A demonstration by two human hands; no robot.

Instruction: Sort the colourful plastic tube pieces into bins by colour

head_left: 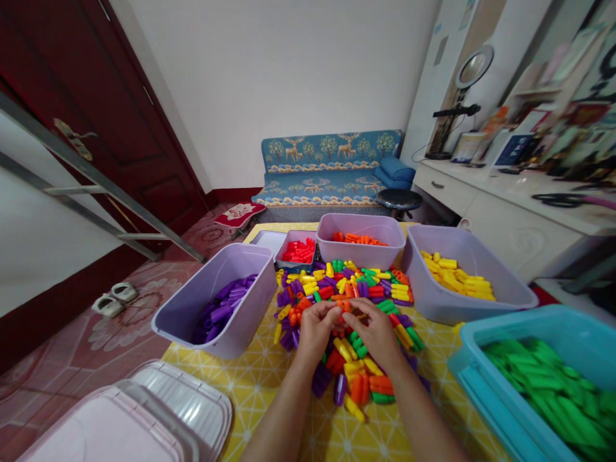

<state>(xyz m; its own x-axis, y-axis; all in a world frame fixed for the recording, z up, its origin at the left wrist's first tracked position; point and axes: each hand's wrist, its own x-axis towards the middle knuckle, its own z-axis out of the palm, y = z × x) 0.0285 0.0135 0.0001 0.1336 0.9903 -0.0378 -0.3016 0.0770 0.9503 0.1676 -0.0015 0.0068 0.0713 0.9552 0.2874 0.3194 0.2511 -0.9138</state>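
Note:
My left hand (318, 324) and my right hand (374, 330) meet over a heap of small coloured plastic tubes (353, 367) in the middle of the table. Both hands are closed in a pinch at an orange plastic tube (345, 305), which shows between the fingertips. The fingers partly hide it, so its full shape cannot be made out. Around and beneath the hands lie purple, yellow, green, red and orange tubes, some of them side by side in small rows.
Around the heap stand a lilac bin of purple tubes (166, 321), a small box of red ones (283, 258), a lilac bin of orange ones (360, 256), another of yellow ones (433, 308) and a turquoise bin of green ones (486, 378). Lids (192, 401) lie front left.

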